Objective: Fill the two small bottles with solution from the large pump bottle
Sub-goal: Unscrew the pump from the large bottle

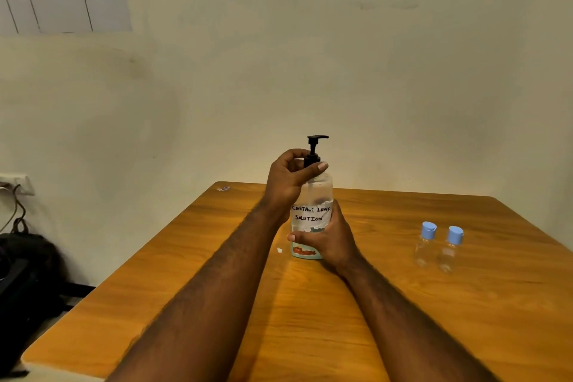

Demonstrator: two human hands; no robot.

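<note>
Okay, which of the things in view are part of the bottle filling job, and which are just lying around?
Job: pump bottle, gripped by left hand and right hand; left small bottle; right small bottle.
Lying about: white scrap; black bag; wall socket.

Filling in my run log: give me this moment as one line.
left hand: grips pump collar | right hand: holds large pump bottle | two small bottles: capped, standing on table
</note>
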